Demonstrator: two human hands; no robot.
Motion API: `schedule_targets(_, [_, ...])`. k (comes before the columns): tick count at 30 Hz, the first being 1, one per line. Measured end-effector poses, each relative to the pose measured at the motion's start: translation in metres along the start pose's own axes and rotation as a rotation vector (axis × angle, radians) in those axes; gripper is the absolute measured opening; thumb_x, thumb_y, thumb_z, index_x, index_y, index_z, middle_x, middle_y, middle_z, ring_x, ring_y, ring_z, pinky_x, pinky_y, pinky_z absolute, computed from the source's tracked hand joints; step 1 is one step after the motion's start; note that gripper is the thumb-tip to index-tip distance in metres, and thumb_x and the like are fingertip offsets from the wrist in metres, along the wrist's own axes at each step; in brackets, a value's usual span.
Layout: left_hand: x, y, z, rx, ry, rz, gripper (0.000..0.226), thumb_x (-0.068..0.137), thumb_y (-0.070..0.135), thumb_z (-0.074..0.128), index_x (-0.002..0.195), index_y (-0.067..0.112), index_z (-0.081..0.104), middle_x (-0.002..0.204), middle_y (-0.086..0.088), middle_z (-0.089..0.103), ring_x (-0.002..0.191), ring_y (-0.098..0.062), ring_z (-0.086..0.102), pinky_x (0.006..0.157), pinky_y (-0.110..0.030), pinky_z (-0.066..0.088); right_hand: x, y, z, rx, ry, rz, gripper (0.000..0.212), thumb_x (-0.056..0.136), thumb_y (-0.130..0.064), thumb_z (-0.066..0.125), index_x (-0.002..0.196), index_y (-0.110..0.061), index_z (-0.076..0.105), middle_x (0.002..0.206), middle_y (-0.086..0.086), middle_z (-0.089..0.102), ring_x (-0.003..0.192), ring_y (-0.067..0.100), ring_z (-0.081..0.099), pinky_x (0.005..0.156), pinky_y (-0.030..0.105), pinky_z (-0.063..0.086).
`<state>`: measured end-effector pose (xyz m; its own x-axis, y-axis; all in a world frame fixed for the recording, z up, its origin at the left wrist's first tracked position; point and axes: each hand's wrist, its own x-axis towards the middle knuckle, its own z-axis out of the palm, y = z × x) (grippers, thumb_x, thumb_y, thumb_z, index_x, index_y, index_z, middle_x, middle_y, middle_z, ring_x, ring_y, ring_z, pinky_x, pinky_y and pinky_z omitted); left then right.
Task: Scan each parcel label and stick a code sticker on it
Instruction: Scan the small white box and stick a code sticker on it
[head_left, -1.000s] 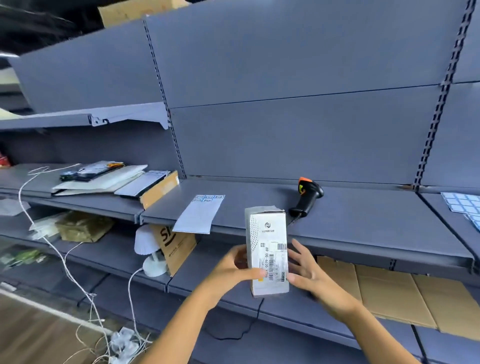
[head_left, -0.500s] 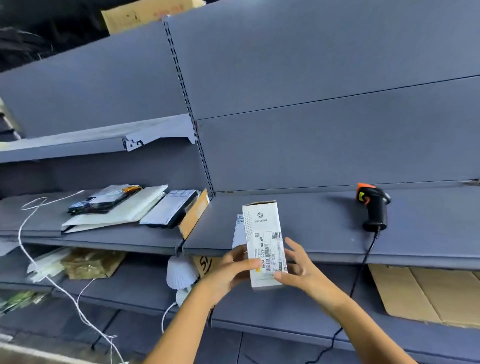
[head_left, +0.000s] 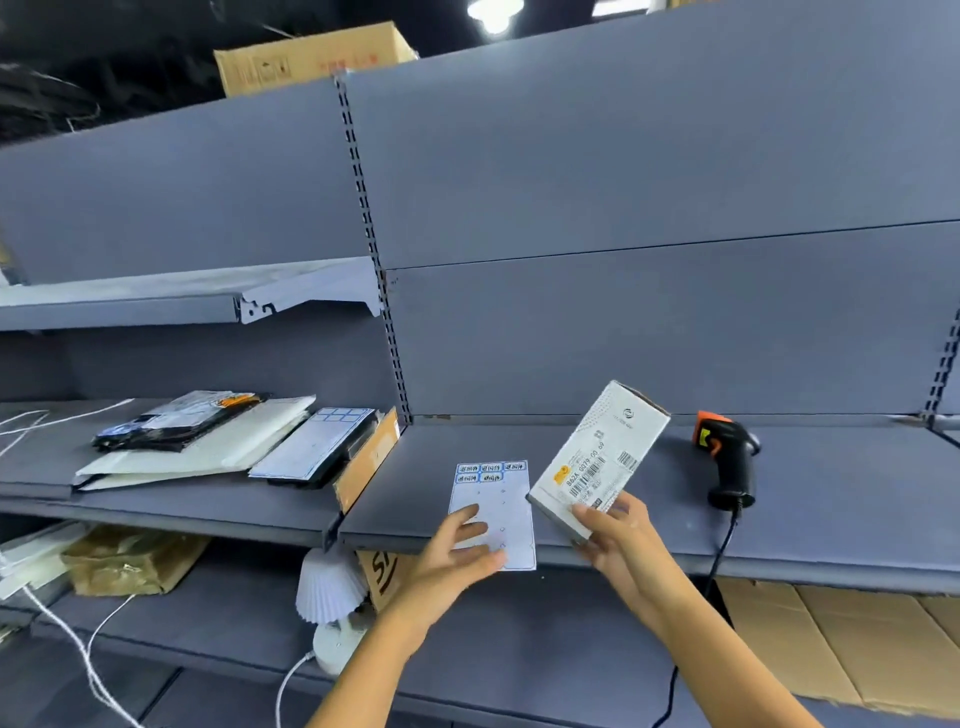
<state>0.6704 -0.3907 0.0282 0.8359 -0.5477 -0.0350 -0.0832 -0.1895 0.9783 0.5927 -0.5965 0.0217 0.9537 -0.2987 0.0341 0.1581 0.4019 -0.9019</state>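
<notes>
My right hand grips the lower end of a slim white parcel box, tilted to the right, its barcode label facing me. My left hand rests flat, fingers spread, on the lower part of a white sticker sheet lying at the front of the grey shelf; a few blue-printed code stickers remain along the sheet's top. A black and orange barcode scanner stands on the shelf to the right of the box, its cable hanging over the edge.
Flat white and black mailers and a sheet-topped box lie on the left shelf. Below are a brown paper parcel, a small white lamp, white cables and flattened cardboard. A carton sits on top.
My left hand has let go of the box and come down on the sticker sheet. My right hand alone now holds the box, tilted rightward. The view has shifted left and closer.
</notes>
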Motion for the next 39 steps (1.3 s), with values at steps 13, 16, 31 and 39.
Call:
schedule_targets(13, [0.134,0.016,0.019,0.131,0.044,0.324,0.064,0.062,0.016,0.080,0.112,0.038,0.048,0.117,0.020,0.061,0.112,0.002,0.055,0.093,-0.026,0.049,0.092,0.026,0.035,0.186,0.220,0.042,0.077,0.068,-0.023,0.083,0.130,-0.006,0.040,0.116,0.012,0.068,0.103,0.026,0.067,0.096,0.041,0.049])
schedule_targets(16, [0.179,0.019,-0.014,0.116,-0.030,0.303,0.067,0.060,0.012,0.081,0.114,0.039,0.051,0.116,0.024,0.061,0.113,0.005,0.055,0.092,-0.028,0.052,0.120,0.029,0.038,0.108,0.222,0.073,0.091,0.060,-0.039,0.087,0.133,-0.012,0.040,0.124,0.009,0.063,0.111,0.025,0.063,0.097,0.046,0.048])
schedule_targets(31, [0.284,0.007,-0.025,0.222,-0.328,0.313,0.074,0.065,0.003,0.081,0.118,0.039,0.045,0.122,0.019,0.058,0.118,0.006,0.048,0.085,-0.002,0.041,0.156,-0.011,-0.023,-0.125,0.636,-0.089,0.021,0.095,-0.030,0.051,0.109,-0.017,0.060,0.110,0.003,0.065,0.107,0.023,0.059,0.095,0.037,0.045])
schedule_targets(39, [0.309,0.008,0.009,0.168,-0.299,0.318,0.078,0.060,0.002,0.083,0.120,0.037,0.048,0.121,0.018,0.061,0.116,0.006,0.052,0.102,-0.025,0.044,0.141,-0.054,-0.109,-1.106,1.191,-0.092,0.030,0.082,-0.036,0.058,0.100,-0.013,0.063,0.100,0.016,0.060,0.095,0.040,0.053,0.074,0.038,0.043])
